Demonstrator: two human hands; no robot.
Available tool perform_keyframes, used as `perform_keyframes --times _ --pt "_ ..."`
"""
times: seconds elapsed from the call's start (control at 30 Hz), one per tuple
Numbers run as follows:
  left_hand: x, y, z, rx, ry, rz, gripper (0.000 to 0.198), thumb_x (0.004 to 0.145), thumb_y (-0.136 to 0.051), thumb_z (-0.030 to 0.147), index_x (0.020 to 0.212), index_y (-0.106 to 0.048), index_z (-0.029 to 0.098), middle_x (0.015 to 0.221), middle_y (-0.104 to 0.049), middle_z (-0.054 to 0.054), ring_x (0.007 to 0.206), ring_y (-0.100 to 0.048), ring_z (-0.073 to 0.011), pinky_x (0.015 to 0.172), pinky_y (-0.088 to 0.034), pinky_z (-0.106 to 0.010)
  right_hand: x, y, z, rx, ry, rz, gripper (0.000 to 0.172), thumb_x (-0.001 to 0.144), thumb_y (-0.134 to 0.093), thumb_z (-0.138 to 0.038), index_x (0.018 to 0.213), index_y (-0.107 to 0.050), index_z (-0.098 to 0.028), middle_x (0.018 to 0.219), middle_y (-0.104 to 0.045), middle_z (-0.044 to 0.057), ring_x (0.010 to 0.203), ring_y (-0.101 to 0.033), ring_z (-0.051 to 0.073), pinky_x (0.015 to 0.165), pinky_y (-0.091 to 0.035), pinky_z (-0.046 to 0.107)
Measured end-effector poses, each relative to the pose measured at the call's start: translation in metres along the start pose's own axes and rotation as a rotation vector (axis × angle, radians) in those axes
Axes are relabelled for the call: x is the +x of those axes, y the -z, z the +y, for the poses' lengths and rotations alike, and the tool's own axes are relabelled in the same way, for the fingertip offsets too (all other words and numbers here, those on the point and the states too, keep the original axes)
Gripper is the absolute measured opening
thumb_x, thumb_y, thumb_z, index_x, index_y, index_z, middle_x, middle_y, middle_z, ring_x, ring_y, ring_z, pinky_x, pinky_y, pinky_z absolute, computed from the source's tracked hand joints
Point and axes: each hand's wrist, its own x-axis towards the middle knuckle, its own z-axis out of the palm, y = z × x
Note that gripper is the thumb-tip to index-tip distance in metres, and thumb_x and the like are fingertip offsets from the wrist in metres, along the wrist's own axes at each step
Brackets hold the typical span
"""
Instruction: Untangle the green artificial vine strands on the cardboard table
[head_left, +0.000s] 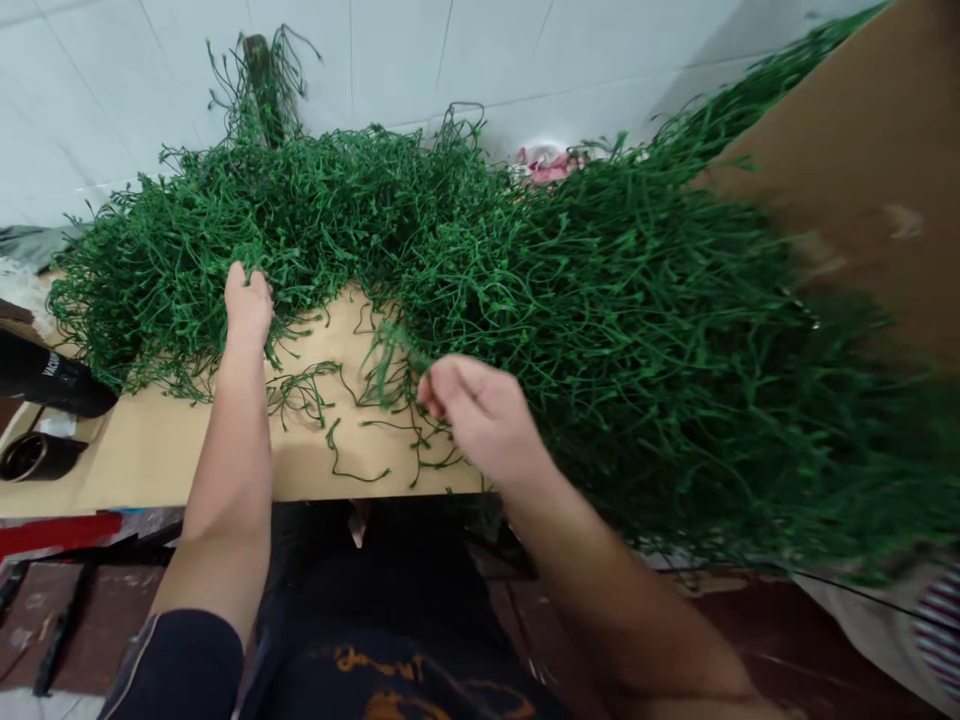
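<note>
A big heap of green plastic stems (465,250) covers the back and right of a cardboard-topped table (150,450). My left hand (247,300) reaches into the heap's left part, fingers curled among the stems and partly hidden. My right hand (480,410) is near the table's front, fingers pinched on a small bunch of green stems (390,370) that fans out to the left. A few loose stems (337,440) lie on the bare cardboard between my hands.
A black tool (52,380) and a dark round roll (34,455) lie at the left edge. A large cardboard sheet (862,170) leans at the right. Something pink (547,165) shows behind the heap. White tiled wall stands behind.
</note>
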Motion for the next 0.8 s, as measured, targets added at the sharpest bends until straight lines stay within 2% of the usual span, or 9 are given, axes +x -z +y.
perform_keyframes --times 0.07,0.1,0.17,0.23,0.33,0.43,0.53,0.67,0.8 --pt "-0.014 -0.007 0.015 0.003 0.088 0.101 0.018 0.08 -0.036 0.005 0.071 -0.039 0.019 0.046 -0.036 0.009 0.037 -0.029 -0.0033 0.04 -0.02 -0.02 0.013 0.005 0.009 0.065 -0.132 0.055 0.036 0.09 -0.037 -0.037 0.06 -0.046 -0.018 0.053 -0.045 -0.001 0.049 -0.041 0.008 0.048 -0.034 0.022" --pt "-0.022 -0.011 0.021 -0.016 0.114 0.087 0.018 0.077 -0.036 0.004 0.068 -0.041 0.019 0.043 -0.034 0.008 0.036 -0.028 -0.0038 0.039 -0.019 -0.021 0.018 0.005 0.013 0.09 -0.148 0.066 0.038 0.09 -0.038 -0.04 0.06 -0.046 -0.017 0.055 -0.046 0.0 0.052 -0.042 0.008 0.05 -0.035 0.023" --pt "-0.039 -0.017 0.03 -0.101 0.121 -0.077 0.017 0.072 -0.038 0.005 0.064 -0.045 0.018 0.041 -0.028 0.007 0.037 -0.026 -0.0047 0.038 -0.018 -0.02 0.023 0.002 0.018 0.135 -0.148 0.053 0.039 0.088 -0.04 -0.043 0.06 -0.045 -0.017 0.057 -0.048 0.0 0.053 -0.043 0.008 0.053 -0.036 0.023" --pt "-0.056 -0.019 0.031 -0.164 0.121 -0.248 0.01 0.068 -0.043 0.011 0.065 -0.05 0.017 0.042 -0.029 0.007 0.038 -0.027 -0.0052 0.039 -0.022 -0.02 0.026 -0.005 0.022 0.2 -0.183 0.024 0.037 0.087 -0.041 -0.044 0.063 -0.046 -0.017 0.058 -0.049 -0.001 0.049 -0.04 0.006 0.049 -0.034 0.022" --pt "-0.073 -0.016 0.024 -0.076 0.132 -0.366 0.012 0.061 -0.052 0.019 0.072 -0.057 0.017 0.052 -0.046 0.004 0.046 -0.037 -0.0058 0.043 -0.031 -0.019 0.03 -0.015 0.03 0.31 -0.261 -0.007 0.032 0.085 -0.043 -0.044 0.072 -0.051 -0.016 0.061 -0.053 -0.001 0.044 -0.039 0.004 0.044 -0.031 0.021" --pt "-0.081 -0.014 0.015 -0.053 0.159 -0.384 0.022 0.058 -0.054 0.022 0.079 -0.059 0.017 0.074 -0.061 0.0 0.056 -0.047 -0.0072 0.047 -0.038 -0.018 0.037 -0.022 0.038 0.362 -0.289 -0.005 0.026 0.084 -0.047 -0.04 0.077 -0.052 -0.016 0.065 -0.057 0.0 0.045 -0.042 0.004 0.044 -0.034 0.02" --pt "-0.082 -0.016 0.009 -0.186 0.146 -0.377 0.024 0.061 -0.057 0.027 0.083 -0.06 0.018 0.088 -0.065 -0.002 0.063 -0.055 -0.0093 0.054 -0.045 -0.021 0.043 -0.029 0.042 0.38 -0.313 0.006 0.02 0.083 -0.048 -0.033 0.073 -0.052 -0.016 0.064 -0.057 0.0 0.045 -0.043 0.005 0.045 -0.035 0.02" --pt "-0.084 -0.025 0.0 -0.226 0.122 -0.394 0.035 0.057 -0.071 0.035 0.087 -0.062 0.02 0.087 -0.067 -0.001 0.075 -0.061 -0.0136 0.07 -0.05 -0.026 0.046 -0.039 0.045 0.409 -0.355 -0.01 0.021 0.083 -0.047 -0.032 0.071 -0.052 -0.016 0.06 -0.055 -0.001 0.046 -0.043 0.006 0.045 -0.035 0.02" --pt "-0.084 -0.031 -0.009 -0.165 0.133 -0.325 0.038 0.053 -0.076 0.034 0.085 -0.061 0.019 0.082 -0.067 0.0 0.079 -0.061 -0.0149 0.077 -0.05 -0.029 0.048 -0.044 0.048 0.418 -0.36 -0.028 0.033 0.082 -0.048 -0.046 0.067 -0.052 -0.016 0.061 -0.055 0.0 0.049 -0.045 0.007 0.045 -0.037 0.021"
